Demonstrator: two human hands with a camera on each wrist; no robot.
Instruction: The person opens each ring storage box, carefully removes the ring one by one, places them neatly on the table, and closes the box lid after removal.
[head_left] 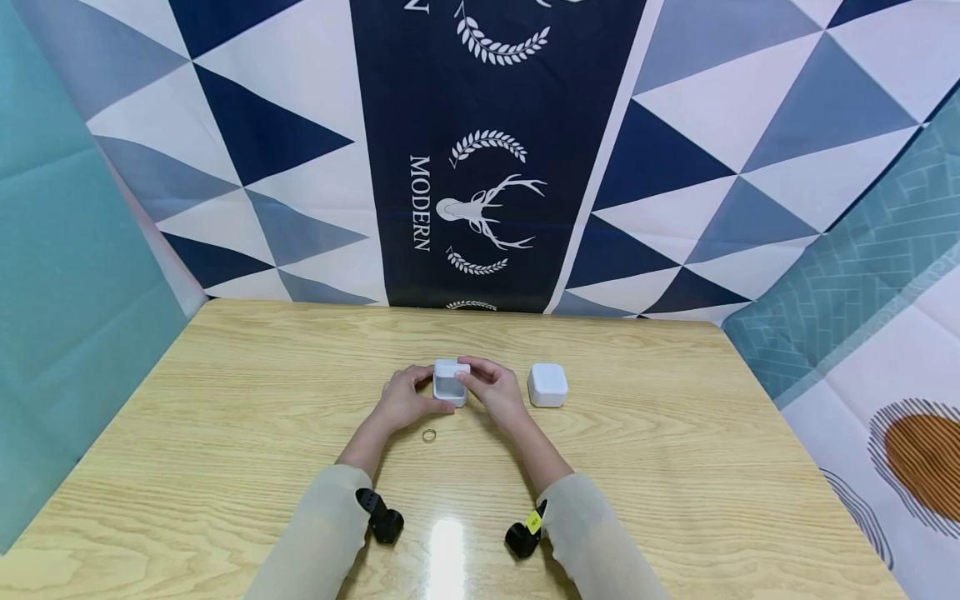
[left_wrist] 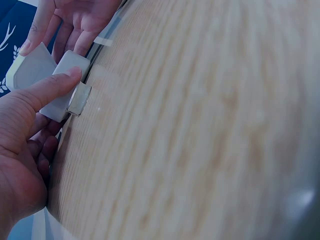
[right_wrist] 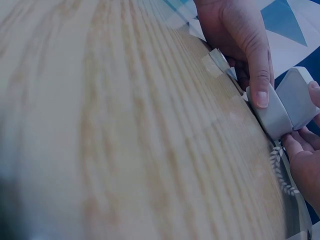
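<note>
hands meet at a small white box (head_left: 451, 382) near the middle of the wooden table (head_left: 225, 433) — the left hand (head_left: 405, 398) grips its left side with the thumb laid along the near edge, the right hand (head_left: 491, 387) pinches its right side with curled fingers. the box stands open: its lid is tipped up at the back, away from the person, and the hollow faces up and toward them. what lies inside cannot be told, the inside only shows pale.

two white boxes in all — the open one in the hands and a closed one (head_left: 547, 384) just to the right of the right hand, apart from it, sitting flat with rounded corners. one thin ring (head_left: 429, 435) lies flat on the table just nearer the person than the left hand, not touched by either hand.

the left wrist view shows the thumb (left_wrist: 47, 90) pressed on the box edge.
</note>
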